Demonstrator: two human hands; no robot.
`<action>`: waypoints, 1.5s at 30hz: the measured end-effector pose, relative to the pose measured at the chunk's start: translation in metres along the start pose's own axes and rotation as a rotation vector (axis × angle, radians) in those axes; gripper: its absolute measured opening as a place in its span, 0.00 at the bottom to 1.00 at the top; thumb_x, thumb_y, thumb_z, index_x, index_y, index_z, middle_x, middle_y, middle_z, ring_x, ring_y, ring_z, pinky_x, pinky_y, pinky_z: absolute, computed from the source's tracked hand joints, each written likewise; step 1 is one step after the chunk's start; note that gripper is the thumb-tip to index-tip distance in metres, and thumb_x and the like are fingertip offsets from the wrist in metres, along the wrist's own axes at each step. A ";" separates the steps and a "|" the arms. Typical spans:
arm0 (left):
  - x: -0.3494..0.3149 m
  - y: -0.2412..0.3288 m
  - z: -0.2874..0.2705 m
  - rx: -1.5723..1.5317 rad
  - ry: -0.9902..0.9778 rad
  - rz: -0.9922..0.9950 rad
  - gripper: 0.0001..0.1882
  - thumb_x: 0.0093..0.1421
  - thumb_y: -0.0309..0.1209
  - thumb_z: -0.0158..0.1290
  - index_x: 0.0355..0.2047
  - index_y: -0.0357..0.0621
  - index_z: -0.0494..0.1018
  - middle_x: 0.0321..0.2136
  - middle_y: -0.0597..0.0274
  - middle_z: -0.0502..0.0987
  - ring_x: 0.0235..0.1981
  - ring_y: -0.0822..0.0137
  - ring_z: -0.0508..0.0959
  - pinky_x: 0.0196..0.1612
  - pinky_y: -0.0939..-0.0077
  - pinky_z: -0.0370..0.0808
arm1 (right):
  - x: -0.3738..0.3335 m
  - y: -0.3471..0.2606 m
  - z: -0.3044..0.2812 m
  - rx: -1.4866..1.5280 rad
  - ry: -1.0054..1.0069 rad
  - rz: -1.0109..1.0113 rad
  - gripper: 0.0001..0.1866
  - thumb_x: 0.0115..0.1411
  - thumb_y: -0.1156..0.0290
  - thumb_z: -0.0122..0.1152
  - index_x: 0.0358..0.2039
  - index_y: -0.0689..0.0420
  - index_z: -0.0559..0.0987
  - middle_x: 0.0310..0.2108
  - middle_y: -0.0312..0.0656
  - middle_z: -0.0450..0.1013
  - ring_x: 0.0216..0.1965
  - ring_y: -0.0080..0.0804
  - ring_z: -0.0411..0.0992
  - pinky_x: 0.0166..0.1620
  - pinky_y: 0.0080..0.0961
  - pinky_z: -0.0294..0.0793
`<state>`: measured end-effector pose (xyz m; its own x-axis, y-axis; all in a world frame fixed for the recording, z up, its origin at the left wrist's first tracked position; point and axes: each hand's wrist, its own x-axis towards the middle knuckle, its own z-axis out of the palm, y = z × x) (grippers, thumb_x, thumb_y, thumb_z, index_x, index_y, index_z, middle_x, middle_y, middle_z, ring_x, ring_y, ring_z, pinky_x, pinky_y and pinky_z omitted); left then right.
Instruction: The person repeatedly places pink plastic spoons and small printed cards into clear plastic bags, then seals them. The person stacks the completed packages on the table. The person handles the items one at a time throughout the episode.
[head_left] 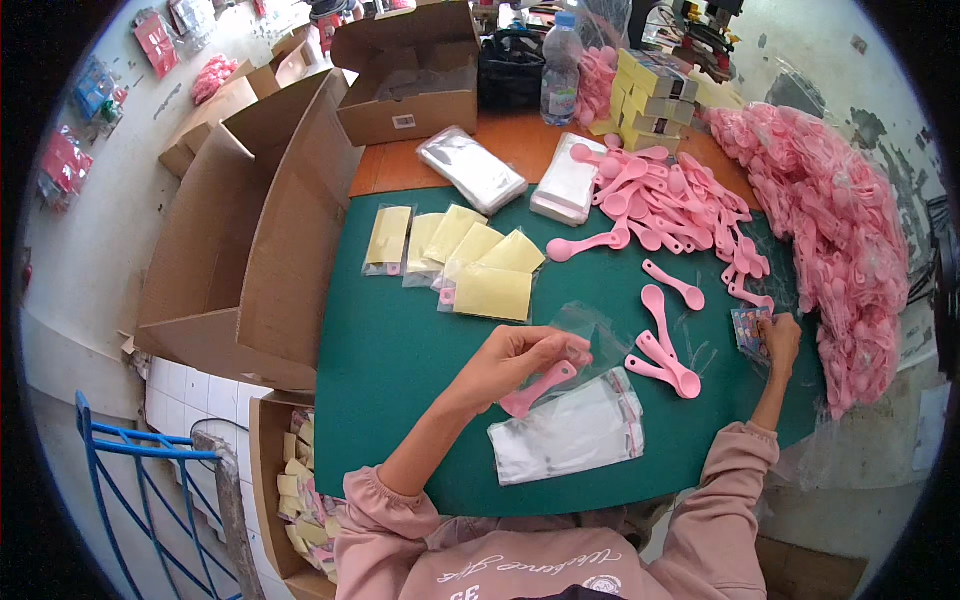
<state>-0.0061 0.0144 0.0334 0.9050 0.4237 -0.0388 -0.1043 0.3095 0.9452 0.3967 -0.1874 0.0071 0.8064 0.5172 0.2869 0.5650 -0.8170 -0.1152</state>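
Note:
My left hand (520, 358) pinches a clear plastic bag (592, 328) above the near middle of the green table. A pink measuring spoon (540, 390) shows just below the fingers; whether it lies inside the bag I cannot tell. Under it rests a stack of clear bags (570, 430). Over at the right, my right hand (782, 342) has its fingers closed on the edge of a small printed card (749, 330). Loose pink spoons (657, 315) lie between the hands. Left of the far middle are several packed bags with yellow cards (492, 290).
A pile of pink spoons (665, 200) covers the far right, beside a heap of bagged pink spoons (840, 260). Two bag stacks (470, 168), a water bottle (561, 75) and card bundles (655, 95) stand behind. Cardboard boxes (290, 230) flank the left; a lower box (268, 470) holds packed bags.

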 end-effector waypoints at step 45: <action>0.001 -0.017 -0.030 0.089 0.060 -0.103 0.23 0.56 0.24 0.49 0.51 0.40 0.58 0.37 0.54 0.74 0.39 0.70 0.74 0.39 0.78 0.73 | -0.086 -0.192 -0.063 1.166 -0.924 -0.400 0.07 0.45 0.78 0.60 0.28 0.63 0.75 0.24 0.37 0.71 0.24 0.17 0.65 0.29 0.15 0.64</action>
<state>-0.0155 0.0352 0.0074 0.8825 0.4446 -0.1536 0.0269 0.2784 0.9601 0.2075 -0.0909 0.0645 0.1486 0.9789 -0.1406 0.2270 -0.1721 -0.9586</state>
